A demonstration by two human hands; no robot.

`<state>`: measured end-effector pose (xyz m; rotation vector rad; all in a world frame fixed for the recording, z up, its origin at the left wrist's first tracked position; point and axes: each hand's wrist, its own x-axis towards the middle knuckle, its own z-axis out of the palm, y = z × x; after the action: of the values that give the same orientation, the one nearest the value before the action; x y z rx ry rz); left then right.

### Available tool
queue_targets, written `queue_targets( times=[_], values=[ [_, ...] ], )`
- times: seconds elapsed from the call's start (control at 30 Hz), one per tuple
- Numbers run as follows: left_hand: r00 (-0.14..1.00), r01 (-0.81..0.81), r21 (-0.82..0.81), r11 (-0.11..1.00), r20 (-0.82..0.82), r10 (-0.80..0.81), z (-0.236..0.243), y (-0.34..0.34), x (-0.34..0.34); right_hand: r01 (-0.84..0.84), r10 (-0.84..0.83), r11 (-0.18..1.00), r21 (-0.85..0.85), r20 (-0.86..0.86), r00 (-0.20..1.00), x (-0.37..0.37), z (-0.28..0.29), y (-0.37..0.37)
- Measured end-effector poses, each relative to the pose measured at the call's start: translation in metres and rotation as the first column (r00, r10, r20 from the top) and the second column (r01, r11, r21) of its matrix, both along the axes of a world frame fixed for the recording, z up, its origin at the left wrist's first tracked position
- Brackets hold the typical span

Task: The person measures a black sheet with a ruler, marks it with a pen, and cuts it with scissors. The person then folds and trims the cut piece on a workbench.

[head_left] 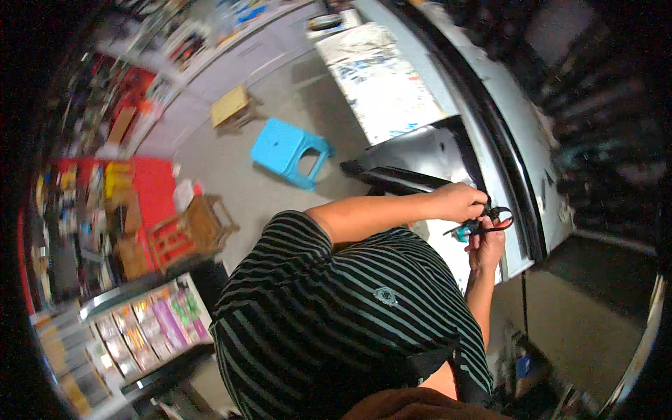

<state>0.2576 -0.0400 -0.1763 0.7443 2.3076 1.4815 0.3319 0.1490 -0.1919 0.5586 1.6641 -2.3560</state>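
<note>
- Left hand (458, 201): fingers curled closed, gripping a black looped item (489, 211) at its upper side.
- Right hand (488, 245): fingers bent closed around the same item from below.
- Black looped item: positioned between both hands, above the white table (385, 91), near its right edge.
- Small teal piece (462, 234): just beside the right hand; exact kind unclear.
- Dark glossy sheet (439, 154): just beyond the left hand.
- Blue stool (283, 148): on the floor, left of the table.

There are two grips (458, 201) (489, 245) and one blue stool (283, 145)
</note>
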Motion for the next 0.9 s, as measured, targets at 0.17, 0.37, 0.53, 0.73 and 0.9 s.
queue_targets(
  times=[0.17,0.37,0.53,0.73,0.9],
  values=[
    [0.908,-0.299,-0.218,0.929,-0.365,0.207,-0.022,-0.045,0.042,-0.163,0.175,0.981,-0.108,0.106,0.979,0.007,0.001,-0.055],
    [0.929,-0.187,-0.375,0.908,-0.368,0.039,-0.019,-0.1,0.06,-0.128,0.092,0.987,0.098,0.311,0.946,0.036,-0.033,-0.105],
    [0.962,0.161,-0.246,0.956,-0.179,-0.208,-0.031,-0.189,0.084,0.174,-0.166,0.983,0.053,-0.124,0.978,0.09,-0.099,-0.216],
    [0.841,0.294,-0.396,0.87,-0.326,-0.432,-0.06,-0.194,0.159,0.382,-0.393,0.901,0.206,0.017,0.919,0.198,-0.083,-0.26],
    [0.632,0.725,-0.242,0.645,-0.14,-0.762,-0.079,-0.165,0.239,0.748,-0.749,0.662,0.046,0.034,0.661,0.328,-0.093,-0.272]
  ],
)
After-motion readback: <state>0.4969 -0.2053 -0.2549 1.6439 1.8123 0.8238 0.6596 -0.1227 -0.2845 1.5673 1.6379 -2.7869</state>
